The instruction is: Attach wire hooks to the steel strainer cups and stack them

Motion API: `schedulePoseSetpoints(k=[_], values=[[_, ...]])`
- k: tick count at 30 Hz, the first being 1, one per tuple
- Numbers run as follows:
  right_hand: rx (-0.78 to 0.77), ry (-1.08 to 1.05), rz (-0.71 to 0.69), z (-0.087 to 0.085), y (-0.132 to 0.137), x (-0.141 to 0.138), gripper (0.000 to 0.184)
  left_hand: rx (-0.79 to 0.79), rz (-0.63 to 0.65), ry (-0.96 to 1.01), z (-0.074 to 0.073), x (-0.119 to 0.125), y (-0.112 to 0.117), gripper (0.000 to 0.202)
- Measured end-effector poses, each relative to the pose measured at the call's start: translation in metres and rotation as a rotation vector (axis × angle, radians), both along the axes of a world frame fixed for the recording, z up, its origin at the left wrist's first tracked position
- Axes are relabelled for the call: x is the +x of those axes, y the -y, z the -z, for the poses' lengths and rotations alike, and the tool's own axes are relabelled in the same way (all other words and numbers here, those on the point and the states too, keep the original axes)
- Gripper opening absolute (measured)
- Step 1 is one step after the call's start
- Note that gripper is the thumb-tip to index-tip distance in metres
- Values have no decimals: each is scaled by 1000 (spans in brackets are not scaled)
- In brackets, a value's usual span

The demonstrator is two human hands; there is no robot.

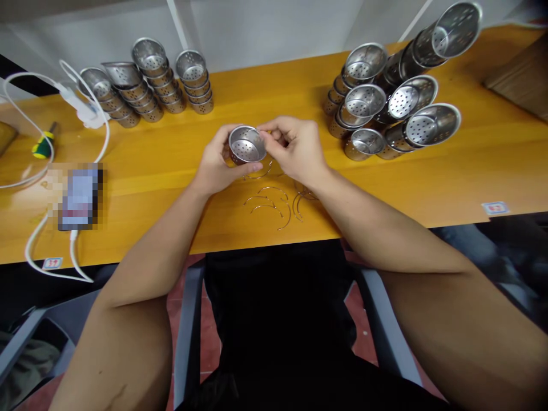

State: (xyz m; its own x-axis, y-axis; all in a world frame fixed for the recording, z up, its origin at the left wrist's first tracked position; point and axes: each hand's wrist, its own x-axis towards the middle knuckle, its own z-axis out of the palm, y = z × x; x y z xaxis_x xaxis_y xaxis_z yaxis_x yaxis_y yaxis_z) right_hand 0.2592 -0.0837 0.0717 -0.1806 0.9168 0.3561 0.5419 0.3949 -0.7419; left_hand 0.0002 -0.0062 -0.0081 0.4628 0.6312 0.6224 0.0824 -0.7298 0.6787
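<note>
A small perforated metal cup (pixel 247 147) is held above the table, its open mouth tilted toward me. My left hand (pixel 218 160) wraps round its left side, with the thumb along the near side. At the cup's right rim, the thumb and index finger of my right hand (pixel 295 145) are pinched together; whether a wire is between them I cannot make out. Several thin curved wires (pixel 268 206) lie loose on the table just below both hands. Part of the cup's body is hidden behind my left fingers.
Stacked perforated cups (pixel 192 80) stand at the back left, and more stacks (pixel 366 103) at the back right. A phone (pixel 80 197) on a white cable and a green-yellow screwdriver (pixel 44 144) lie left. A cardboard box (pixel 520 80) sits far right.
</note>
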Motion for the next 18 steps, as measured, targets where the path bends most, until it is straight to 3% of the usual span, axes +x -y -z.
schedulePoseSetpoints(k=[4,11,18], values=[[-29,72,23,-2,-1,0,46,50,79,34,3,1,0,101],[-22,112,12,1,-2,-2,45,-26,43,-60,1,1,6,105],[-30,7,39,7,-7,-3,37,-33,19,-75,-3,2,11,111]])
